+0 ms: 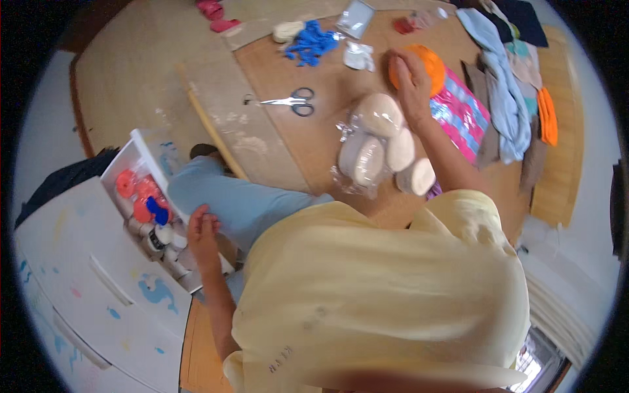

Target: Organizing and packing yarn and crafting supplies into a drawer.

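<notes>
My right hand [412,83] is on a round orange bundle [431,66], perhaps yarn, with its fingers curled over it. Beside it lies a shiny pink and blue plastic package [459,115]. Nearer me are beige rounded bundles, some in a clear plastic bag [363,157], and another one [417,177] next to them. My left hand [203,228] is over the rim of an open white drawer [157,172], fingers loosely bent, with nothing visible in it. The drawer holds coral-red rolls [142,191], a dark blue piece [157,211] and white items.
Scissors [295,101], a tangled blue bundle [312,43], a cream bundle [287,32], a white crumpled packet [358,56], a clear box [356,18] and a bottle [417,20] lie on the brown surface. Folded clothes [506,98] lie right. A wooden stick [211,123] stands beyond my knee.
</notes>
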`<act>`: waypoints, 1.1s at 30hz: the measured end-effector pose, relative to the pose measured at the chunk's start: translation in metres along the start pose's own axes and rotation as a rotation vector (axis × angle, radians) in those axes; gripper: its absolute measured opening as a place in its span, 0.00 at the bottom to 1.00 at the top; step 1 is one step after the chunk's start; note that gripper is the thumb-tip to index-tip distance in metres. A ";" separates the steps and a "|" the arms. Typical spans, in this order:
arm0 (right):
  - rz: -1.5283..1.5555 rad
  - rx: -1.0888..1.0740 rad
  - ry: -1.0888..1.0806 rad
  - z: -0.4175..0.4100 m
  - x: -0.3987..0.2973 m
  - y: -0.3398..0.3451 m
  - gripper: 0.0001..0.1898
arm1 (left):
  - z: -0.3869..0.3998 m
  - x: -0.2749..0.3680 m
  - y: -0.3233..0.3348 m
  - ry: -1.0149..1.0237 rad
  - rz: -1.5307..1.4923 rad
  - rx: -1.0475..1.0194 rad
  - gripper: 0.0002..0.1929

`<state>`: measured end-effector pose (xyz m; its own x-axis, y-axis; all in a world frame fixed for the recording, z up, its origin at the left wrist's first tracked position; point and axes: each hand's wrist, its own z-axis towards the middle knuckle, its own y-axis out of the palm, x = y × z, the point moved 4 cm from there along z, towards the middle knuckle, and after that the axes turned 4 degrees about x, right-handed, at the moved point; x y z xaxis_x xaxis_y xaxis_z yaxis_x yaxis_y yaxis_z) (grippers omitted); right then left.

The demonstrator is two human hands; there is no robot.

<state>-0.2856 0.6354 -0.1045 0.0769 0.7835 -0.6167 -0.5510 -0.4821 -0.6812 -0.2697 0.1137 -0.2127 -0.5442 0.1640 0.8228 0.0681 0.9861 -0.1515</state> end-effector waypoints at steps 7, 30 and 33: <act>-0.323 0.000 0.203 -0.155 0.044 -0.065 0.22 | 0.001 0.027 0.013 0.050 0.087 -0.138 0.13; 0.168 -0.217 1.082 -0.308 0.075 -0.055 0.38 | -0.062 0.054 0.290 0.884 1.116 -1.000 0.33; 0.299 -0.095 1.199 -0.319 0.045 -0.027 0.36 | -0.048 0.048 0.286 0.748 0.926 -0.926 0.34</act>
<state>-0.0023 0.5585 -0.2396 0.6978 -0.1919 -0.6901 -0.6192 -0.6459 -0.4465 -0.2365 0.4051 -0.1899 0.5056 0.4135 0.7572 0.7822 0.1505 -0.6045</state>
